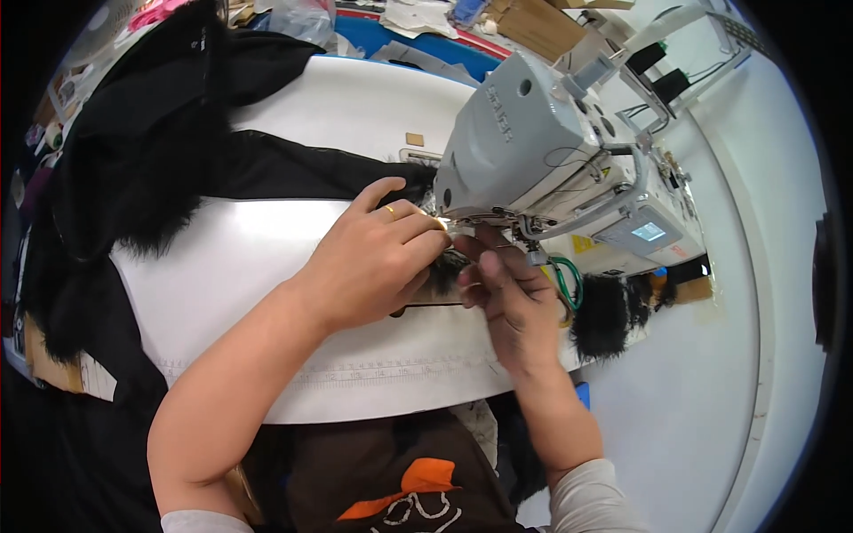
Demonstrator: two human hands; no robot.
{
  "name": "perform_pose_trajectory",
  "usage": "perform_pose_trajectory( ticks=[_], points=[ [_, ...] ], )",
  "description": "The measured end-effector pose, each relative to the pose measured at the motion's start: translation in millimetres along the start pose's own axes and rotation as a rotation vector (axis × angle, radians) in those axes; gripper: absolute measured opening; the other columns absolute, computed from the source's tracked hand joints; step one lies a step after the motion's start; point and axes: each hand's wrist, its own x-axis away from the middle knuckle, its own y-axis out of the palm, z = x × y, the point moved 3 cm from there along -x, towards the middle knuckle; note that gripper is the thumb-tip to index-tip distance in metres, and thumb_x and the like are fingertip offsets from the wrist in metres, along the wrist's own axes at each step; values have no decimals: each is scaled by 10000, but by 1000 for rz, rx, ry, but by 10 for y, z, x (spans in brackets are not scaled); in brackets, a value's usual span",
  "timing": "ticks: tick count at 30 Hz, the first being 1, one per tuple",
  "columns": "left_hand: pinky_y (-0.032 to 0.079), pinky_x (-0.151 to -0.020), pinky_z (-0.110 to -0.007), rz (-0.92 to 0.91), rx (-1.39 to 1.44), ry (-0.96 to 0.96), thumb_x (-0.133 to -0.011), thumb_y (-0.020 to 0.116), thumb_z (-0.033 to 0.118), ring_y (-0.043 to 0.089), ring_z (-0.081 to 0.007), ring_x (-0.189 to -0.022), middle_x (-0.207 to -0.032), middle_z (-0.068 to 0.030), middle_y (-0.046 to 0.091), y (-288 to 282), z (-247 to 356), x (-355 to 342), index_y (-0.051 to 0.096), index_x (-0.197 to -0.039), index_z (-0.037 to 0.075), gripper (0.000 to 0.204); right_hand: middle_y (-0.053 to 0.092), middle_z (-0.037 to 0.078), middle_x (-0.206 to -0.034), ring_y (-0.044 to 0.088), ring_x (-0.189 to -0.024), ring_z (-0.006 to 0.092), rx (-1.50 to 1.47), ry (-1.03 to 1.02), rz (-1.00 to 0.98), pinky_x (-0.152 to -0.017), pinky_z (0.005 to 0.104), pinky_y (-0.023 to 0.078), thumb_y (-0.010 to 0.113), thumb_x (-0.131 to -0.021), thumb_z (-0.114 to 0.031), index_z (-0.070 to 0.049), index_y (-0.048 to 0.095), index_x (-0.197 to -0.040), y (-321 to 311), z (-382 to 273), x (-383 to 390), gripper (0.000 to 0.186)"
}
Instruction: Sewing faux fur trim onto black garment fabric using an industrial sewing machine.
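Both sets of fingers are pinched together on the black faux-fur fabric strip (444, 271) under the grey industrial sewing machine head (524, 133), my left hand (373, 258) pressing from above, my right hand (511, 298) alongside. I judge it soft, light and floppy, best held at the edge near the needle. More black fur (133, 178) heaps across the white counter (240, 258), crowding my left.

A small rectangular screen (648, 232) is glowing pale blue on the sewing machine's white control panel at right. A yellow label (582, 243) is sitting just left of it. Brown cardboard boxes (538, 25) are lying at the top edge.
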Motion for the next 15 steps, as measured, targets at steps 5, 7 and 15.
perform_pose_trajectory(
  ticks=[5,7,15],
  points=[
    [475,-1136,-525,84,17,38,-781,731,31,686,-270,-989,-964,-65,700,-12,33,-10,645,-931,73,178,797,60,-1164,719,-892,119,-606,169,132,-714,282,545,778,-1019,-259,-112,740,-1254,231,128,-41,281],
    [494,-1106,-525,135,-11,42,-773,729,27,678,-268,-952,-961,-65,694,-44,51,-19,634,-913,73,176,800,53,-1160,718,-879,115,-627,176,130,-694,272,530,779,-1017,-275,-125,743,-1224,220,126,-40,258],
    [510,-1055,-515,179,-35,43,-760,756,-17,707,-268,-951,-1079,-75,725,-119,102,-30,685,-1027,51,285,777,-14,-1061,640,-803,90,-814,222,-25,-637,248,478,710,-1065,-278,-139,729,-1183,208,147,-38,183]
  ],
)
